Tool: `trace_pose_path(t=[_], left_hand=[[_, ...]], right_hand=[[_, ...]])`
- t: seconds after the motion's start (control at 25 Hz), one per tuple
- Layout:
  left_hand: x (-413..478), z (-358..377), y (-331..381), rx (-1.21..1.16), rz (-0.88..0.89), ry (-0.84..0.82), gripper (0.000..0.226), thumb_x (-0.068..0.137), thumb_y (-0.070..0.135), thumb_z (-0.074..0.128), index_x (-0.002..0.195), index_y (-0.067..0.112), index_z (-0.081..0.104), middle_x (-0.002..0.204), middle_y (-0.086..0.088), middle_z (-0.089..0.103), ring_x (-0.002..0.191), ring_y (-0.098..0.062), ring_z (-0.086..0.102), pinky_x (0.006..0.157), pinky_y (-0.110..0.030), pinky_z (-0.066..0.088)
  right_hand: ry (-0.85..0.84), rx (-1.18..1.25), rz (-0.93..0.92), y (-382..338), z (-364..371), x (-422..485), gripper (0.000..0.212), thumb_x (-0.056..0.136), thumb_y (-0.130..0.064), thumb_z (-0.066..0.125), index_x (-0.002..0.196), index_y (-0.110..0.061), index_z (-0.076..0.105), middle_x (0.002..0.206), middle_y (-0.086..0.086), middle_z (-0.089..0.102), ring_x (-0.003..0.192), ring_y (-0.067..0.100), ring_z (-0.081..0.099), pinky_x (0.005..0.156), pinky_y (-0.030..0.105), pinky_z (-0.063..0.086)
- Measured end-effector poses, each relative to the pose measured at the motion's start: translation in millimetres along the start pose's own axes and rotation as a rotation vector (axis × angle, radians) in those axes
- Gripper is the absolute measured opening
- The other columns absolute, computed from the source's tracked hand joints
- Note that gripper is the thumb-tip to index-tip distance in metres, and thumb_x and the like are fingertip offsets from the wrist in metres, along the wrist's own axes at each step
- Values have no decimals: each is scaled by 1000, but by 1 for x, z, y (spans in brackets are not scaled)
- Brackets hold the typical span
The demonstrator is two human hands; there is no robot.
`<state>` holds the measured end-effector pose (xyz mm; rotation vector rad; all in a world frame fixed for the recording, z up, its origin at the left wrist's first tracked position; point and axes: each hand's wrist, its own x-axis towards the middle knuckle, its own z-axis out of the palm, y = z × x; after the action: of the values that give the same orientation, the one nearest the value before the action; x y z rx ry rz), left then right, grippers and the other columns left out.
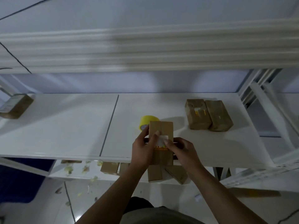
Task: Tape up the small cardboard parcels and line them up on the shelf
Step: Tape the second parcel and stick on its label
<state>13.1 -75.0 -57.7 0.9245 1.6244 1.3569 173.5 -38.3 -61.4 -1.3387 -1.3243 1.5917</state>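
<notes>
So the person has a small brown cardboard parcel (161,128) at the front edge of the flat white shelf board (64,126), both hands on it. Can't tell if it rests on the board or is held just above it. The left hand (142,147) grips the parcel's left side with the thumb laid over the top face. The right hand (182,151) curls round the right side, a fingertip pressing on the small white label patch (162,138) in the middle.

Looks like the smoothing-down part of taping, though whether a strip is actually under those fingers is too blurry to call. To do it well, the left hand should act as the clamp so the box doesn't skid on that slick board. The right should rub from the middle outward and fold the ends over the corners.

The roll of yellow tape (148,121) sits just behind the parcel, handy for another strip. Two wrapped brown parcels (198,115) sit side by side at the right, touching. That's probably the row to join, so this one should go flush beside them. More plain cardboard boxes (110,168) wait on the level below.
</notes>
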Motion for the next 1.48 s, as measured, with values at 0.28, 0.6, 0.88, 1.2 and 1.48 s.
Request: trace_pose_path(t=[0.28,0.6,0.88,1.2,1.48], left_hand=[[0,-56,-11,-123,-80,91,49,98,48,69,143,31,62,130,-1,70,113,-19,72,83,-32,65],[61,-137,-32,62,-212,365,38,110,42,50,139,20,62,127,-7,70,104,-23,70,63,-19,58],[93,-132,-55,637,-207,133,45,112,43,35,143,18,55,134,-13,61,125,-33,57,106,-49,47],[24,-110,-17,38,-381,-136,21,107,34,56,104,22,73,72,6,73,66,-6,68,63,-41,59],[59,-46,5,-998,-975,-10,55,106,38,60,137,-7,53,118,-24,66,109,-30,66,108,-38,51]], right_hand=[[0,-20,66,-5,54,8,55,69,-69,81,100,-24,78,92,-3,82,83,16,80,76,40,67],[255,-585,-251,-41,76,81,44,88,-52,77,122,-25,69,121,2,64,115,24,55,100,43,47],[-23,-793,-38,-46,91,133,54,85,-72,69,95,-19,66,95,0,67,94,21,62,78,35,47],[121,-606,-6,-43,81,124,38,81,-30,84,67,-7,57,66,1,48,71,28,57,69,35,46],[139,-738,-157,-65,89,101,32,81,-27,80,66,-13,56,63,-1,49,64,17,53,59,31,38]])
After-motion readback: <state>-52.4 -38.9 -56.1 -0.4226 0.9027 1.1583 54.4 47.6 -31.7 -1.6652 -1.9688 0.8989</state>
